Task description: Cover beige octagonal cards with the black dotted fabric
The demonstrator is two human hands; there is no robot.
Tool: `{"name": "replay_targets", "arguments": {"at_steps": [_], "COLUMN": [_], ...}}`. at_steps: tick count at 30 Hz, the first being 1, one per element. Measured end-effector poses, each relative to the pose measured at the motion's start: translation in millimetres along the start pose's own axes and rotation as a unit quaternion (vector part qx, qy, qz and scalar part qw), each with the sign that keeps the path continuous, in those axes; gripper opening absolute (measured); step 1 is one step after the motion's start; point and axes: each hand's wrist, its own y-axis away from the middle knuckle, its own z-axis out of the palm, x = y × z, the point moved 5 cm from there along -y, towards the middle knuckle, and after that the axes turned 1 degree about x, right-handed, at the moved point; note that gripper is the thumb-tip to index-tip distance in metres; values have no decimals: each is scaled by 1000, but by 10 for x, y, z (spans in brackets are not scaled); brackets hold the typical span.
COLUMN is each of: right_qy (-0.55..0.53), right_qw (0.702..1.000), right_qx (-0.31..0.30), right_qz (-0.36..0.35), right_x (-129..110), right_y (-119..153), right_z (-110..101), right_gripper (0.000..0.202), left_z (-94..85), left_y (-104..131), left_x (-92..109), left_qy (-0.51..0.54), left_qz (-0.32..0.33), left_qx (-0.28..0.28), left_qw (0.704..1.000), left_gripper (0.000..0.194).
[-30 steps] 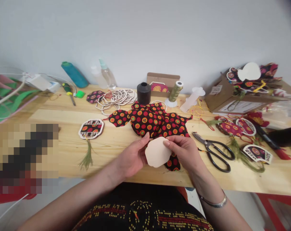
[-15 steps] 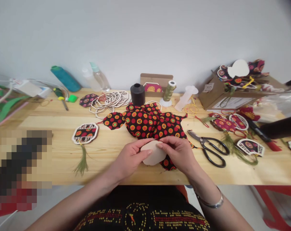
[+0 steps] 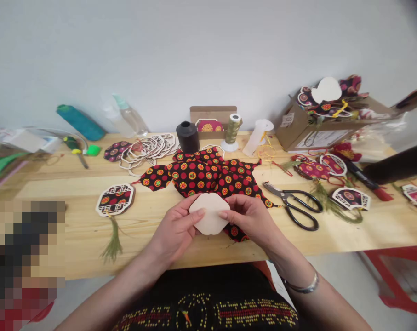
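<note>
A pale, plain piece with a scalloped outline is held between both hands above the front of the table. My left hand grips its left side, thumb on the face and fingers behind. On the right side, my right hand pinches it the same way. Behind them lies black cloth with red and yellow flower dots, part of it showing below my right hand. Black-handled scissors rest to the right. To the left is a finished-looking lattice ornament with a green tassel.
Lattice frames, a black thread cone, a green thread spool and a teal cone stand or lie along the back. A filled cardboard box and tasselled ornaments are at the right.
The pale piece now faces the camera more squarely, with more of its outline showing. My thumbs have shifted on it. The whole view has moved slightly.
</note>
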Motion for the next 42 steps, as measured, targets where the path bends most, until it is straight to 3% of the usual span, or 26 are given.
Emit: {"name": "replay_targets", "arguments": {"at_steps": [13, 23, 32, 42], "right_qy": [-3, -8, 42, 53], "right_qw": [1000, 998, 997, 997], "right_qx": [-19, -31, 51, 30], "right_qz": [-15, -47, -34, -44], "right_x": [65, -12, -85, -126], "right_y": [49, 88, 77, 83], "right_z": [57, 91, 33, -34], "right_gripper": [27, 28, 17, 18], "left_z": [-25, -37, 57, 49], "left_y": [-9, -29, -16, 32], "left_x": [-1, -36, -13, -2], "left_qy": [34, 56, 47, 26], "left_qz": [-5, -28, 14, 8], "left_qx": [21, 36, 34, 11], "left_qw": [999, 997, 998, 1000], "left_gripper": [34, 35, 32, 36]}}
